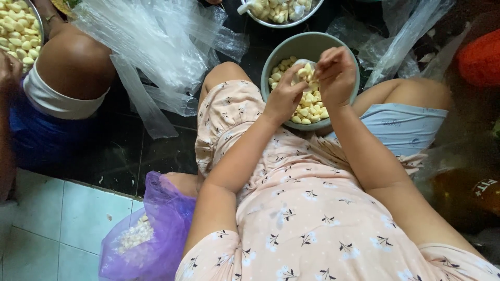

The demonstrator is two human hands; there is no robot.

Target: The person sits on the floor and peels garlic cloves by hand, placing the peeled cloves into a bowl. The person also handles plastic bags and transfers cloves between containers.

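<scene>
Peach-pink cotton fabric printed with small dark sprigs (312,218) fills the lower centre of the frame, draped over your lap, and both your forearms rise out of it toward the upper middle. Your left hand (285,96) sits over the near-left rim of a round grey-green bowl (284,54); its grip is pinched shut on a small pale garlic clove (303,72), fingertips meeting those of the other hand. Your right hand (336,75) hovers over the bowl's centre with its grip likewise clenched on the same clove, fingers curled downward. Beneath both hands the bowl holds a heap of peeled cream-coloured garlic cloves (311,106), and it rests between your knees against the dark tiled floor (125,151).

At the lower left of the frame a purple thin plastic bag (156,234) lies open on pale square floor tiles (57,218), touching your left elbow, with whitish papery peelings (134,235) inside. Crumpled clear plastic sheeting (156,47) spreads across the upper left. Along the top edge, centre, a round steel bowl (281,21) carries more peeled cloves. At the far upper left another person's bare knee (75,62) shows, just beside a further metal bowl of cloves (18,31). A second piece of clear plastic (406,36) lies at the upper right, near an orange-red knitted thing (482,57).
</scene>
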